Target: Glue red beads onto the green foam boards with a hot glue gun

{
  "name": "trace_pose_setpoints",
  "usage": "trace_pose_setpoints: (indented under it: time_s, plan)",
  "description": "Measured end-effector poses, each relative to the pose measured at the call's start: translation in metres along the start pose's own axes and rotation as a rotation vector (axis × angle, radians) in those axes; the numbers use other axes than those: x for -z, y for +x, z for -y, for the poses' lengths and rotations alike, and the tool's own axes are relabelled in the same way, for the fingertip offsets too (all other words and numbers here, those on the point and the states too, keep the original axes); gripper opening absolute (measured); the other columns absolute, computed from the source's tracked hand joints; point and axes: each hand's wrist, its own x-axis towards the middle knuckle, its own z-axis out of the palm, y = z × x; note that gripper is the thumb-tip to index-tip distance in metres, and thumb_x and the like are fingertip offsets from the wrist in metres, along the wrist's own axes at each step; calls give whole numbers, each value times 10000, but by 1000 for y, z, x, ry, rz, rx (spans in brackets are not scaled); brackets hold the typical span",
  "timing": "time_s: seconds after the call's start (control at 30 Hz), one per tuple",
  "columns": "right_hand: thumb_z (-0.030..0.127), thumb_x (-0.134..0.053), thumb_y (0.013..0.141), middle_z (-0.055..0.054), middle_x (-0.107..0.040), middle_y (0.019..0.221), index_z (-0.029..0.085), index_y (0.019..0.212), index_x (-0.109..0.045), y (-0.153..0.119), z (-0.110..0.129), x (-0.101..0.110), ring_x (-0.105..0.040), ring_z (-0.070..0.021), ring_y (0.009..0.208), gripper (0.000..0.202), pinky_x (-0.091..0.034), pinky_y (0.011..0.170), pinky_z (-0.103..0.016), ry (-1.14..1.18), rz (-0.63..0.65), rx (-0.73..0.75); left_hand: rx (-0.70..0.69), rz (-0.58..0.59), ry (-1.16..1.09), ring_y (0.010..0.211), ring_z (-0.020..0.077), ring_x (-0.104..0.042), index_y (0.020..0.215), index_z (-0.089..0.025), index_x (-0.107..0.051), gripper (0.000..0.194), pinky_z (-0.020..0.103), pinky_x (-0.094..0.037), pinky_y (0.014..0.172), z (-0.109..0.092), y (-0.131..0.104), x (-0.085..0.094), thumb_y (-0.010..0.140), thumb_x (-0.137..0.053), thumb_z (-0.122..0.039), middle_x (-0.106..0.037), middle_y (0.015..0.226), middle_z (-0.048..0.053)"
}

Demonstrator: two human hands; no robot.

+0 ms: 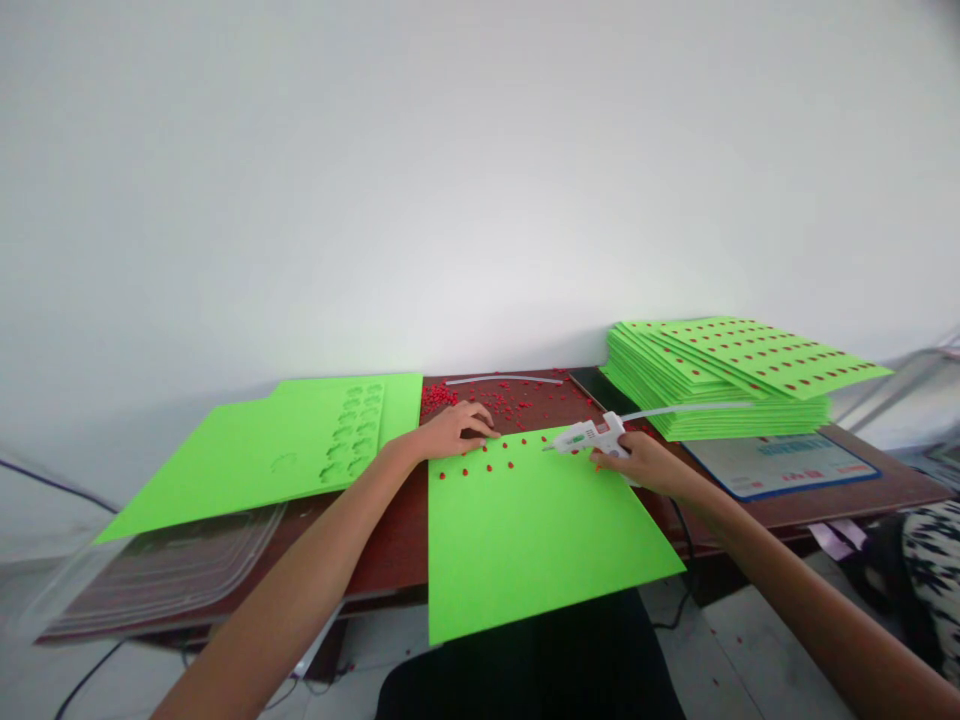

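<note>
A bright green sheet [540, 540] lies in front of me, its near part jutting past the table edge over my lap. Small red pieces [489, 468] sit in rows along its far side. My left hand [456, 430] rests at the sheet's far left edge, palm down, its bent fingers apart and the fingertips touching the sheet. In my right hand [628, 458] is a white glue gun [589, 436], fingers wrapped round the handle. Its nozzle points left, close above the sheet near the red pieces. A translucent glue stick [690, 409] extends from its back.
Loose red pieces [439, 398] and another glue stick [502, 379] lie on the brown table [390, 545] by the wall. Green sheets [247, 440] are at left, over a clear plastic lid [180, 560]. At right stands a stack of red-dotted green sheets [720, 385]. A cable [686, 540] hangs below.
</note>
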Motion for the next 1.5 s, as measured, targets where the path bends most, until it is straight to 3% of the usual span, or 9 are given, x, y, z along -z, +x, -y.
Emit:
trace_pose_setpoints:
  time_s: [0.17, 0.5, 0.77, 0.93, 1.17, 1.3, 1.4, 1.5]
  plan:
    - [684, -644, 748, -12, -508, 583, 184, 593, -539, -9, -7, 10, -407, -125, 523, 534, -266, 510, -270, -40, -15, -14, 0, 5, 4, 1180, 229, -559, 1224, -318, -735, 284, 415, -392, 1084, 1, -1, 0, 960, -630, -320, -615, 1285, 70]
    - [661, -598, 784, -25, -538, 597, 194, 618, -530, -8, -12, 6, -434, -142, 532, 501, -275, 518, -280, -86, -1, 14, 4, 5, 4, 1176, 232, -560, 1227, -323, -734, 289, 424, -394, 1085, 2, -1, 0, 958, -628, -325, -615, 1285, 71]
    - [669, -574, 778, -37, -578, 623, 153, 674, -636, -9, -9, 8, -470, -157, 554, 531, -308, 527, -283, -22, 61, 26, 20, 10, -10, 1157, 226, -571, 1214, -333, -739, 281, 419, -405, 1075, 3, 0, -1, 949, -645, -336, -612, 1278, 66]
    - [663, -576, 775, -41, -571, 618, 151, 668, -649, -10, -14, 5, -471, -161, 552, 528, -298, 523, -288, -34, -17, -4, 13, 3, -15, 1165, 224, -568, 1213, -340, -737, 285, 425, -407, 1074, 4, 0, -2, 942, -654, -319, -614, 1276, 64]
    - [641, -584, 774, -47, -588, 627, 144, 698, -661, -9, -20, 2, -476, -166, 565, 508, -288, 522, -283, -23, -16, -3, 24, 0, -20, 1183, 229, -560, 1214, -346, -737, 287, 435, -395, 1091, 7, 1, -5, 942, -650, -322, -611, 1289, 63]
    - [638, -571, 779, -58, -607, 656, 138, 721, -663, -10, -16, 3, -482, -169, 577, 512, -302, 531, -285, -7, 11, -3, 33, 5, -5, 1175, 227, -564, 1201, -343, -743, 281, 424, -399, 1081, -4, 10, -2, 940, -641, -320, -621, 1272, 63]
    - [639, -573, 779, -57, -598, 657, 146, 699, -640, -11, -13, 4, -479, -167, 578, 504, -299, 534, -287, -13, -4, 5, 21, -21, 34, 1137, 220, -582, 1187, -340, -747, 276, 393, -424, 1031, -25, -25, 23, 940, -624, -358, -640, 1237, 60]
    - [645, -580, 779, -54, -587, 649, 154, 678, -629, -11, -15, 4, -480, -169, 580, 504, -295, 530, -288, -37, -25, 2, 5, -107, 89, 1172, 235, -557, 1246, -396, -695, 368, 389, -425, 987, -39, -114, 62, 884, -678, -459, -617, 1316, 26]
